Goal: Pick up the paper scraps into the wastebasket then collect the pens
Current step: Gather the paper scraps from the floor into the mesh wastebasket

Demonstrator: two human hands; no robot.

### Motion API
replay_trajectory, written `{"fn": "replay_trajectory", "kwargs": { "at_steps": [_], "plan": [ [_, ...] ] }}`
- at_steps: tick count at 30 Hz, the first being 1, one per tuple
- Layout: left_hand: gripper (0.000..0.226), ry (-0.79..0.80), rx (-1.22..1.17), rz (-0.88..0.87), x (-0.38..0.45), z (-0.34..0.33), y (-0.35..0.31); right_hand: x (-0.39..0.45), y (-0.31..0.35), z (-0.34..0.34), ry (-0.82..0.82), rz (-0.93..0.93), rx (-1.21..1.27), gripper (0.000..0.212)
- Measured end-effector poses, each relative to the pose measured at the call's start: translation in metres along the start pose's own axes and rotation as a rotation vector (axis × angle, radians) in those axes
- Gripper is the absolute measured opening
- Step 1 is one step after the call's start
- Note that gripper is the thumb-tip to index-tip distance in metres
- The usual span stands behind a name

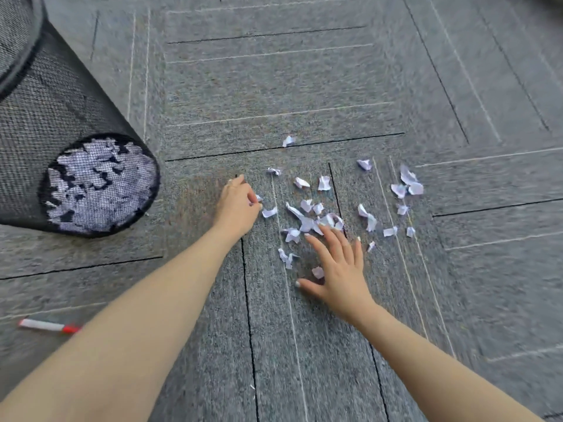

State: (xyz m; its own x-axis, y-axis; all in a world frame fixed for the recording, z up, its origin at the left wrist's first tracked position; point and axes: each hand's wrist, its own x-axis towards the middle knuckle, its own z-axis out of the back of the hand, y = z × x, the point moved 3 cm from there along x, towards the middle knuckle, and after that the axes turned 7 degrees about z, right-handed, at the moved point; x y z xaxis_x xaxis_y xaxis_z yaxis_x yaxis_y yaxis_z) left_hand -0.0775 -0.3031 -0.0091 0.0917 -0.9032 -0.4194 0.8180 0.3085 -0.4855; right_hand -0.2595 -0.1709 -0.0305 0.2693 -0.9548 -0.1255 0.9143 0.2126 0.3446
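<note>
Nearest me, by the carpet's (320,360) left edge, a pen (48,325): slim white barrel w/ red cap, lying flat, partly hidden behind my left forearm. Carpet is grey short-pile tiles w/ thin black and pale stripes.

My right hand (338,269) is flat over the near side of the paper scraps (307,219), fingers (330,239) straight and spread, thumb out to the left, gripping nothing; tips reach the crumpled clump in the middle. Scraps are small, torn, creased white bits w/ faint print, scattered mid-carpet, spreading toward the right.

My left hand (237,205) sits at the left fringe of the scatter, fingers curled in, pinching a small scrap against the thumb.

Further left, at the far-left corner, the wastebasket (42,117): black wire mesh, round, tapering; more white scraps show through its bottom.
</note>
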Motion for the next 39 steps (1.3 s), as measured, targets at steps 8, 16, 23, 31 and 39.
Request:
{"fn": "replay_trajectory", "kwargs": {
  "at_steps": [8, 16, 23, 31, 39],
  "plan": [
    [0.02, -0.292, 0.054, -0.09, -0.021, -0.013, -0.003, 0.001, -0.024, -0.001, -0.197, -0.021, -0.034, 0.042],
    [0.018, -0.226, -0.093, 0.012, -0.028, -0.017, 0.008, 0.023, -0.037, 0.008, -0.249, -0.021, -0.055, 0.052],
    [0.011, -0.195, -0.003, -0.062, -0.039, -0.018, -0.021, 0.058, -0.031, 0.013, 0.01, 0.123, -0.094, 0.067],
    [0.05, -0.195, 0.664, -0.158, -0.038, -0.031, -0.008, 0.07, -0.028, 0.019, -0.09, 0.169, -0.094, 0.032],
    [0.021, -0.126, 0.519, -0.251, -0.044, -0.032, -0.014, 0.063, -0.036, 0.028, -0.097, 0.062, 0.048, 0.023]
  ]
}}
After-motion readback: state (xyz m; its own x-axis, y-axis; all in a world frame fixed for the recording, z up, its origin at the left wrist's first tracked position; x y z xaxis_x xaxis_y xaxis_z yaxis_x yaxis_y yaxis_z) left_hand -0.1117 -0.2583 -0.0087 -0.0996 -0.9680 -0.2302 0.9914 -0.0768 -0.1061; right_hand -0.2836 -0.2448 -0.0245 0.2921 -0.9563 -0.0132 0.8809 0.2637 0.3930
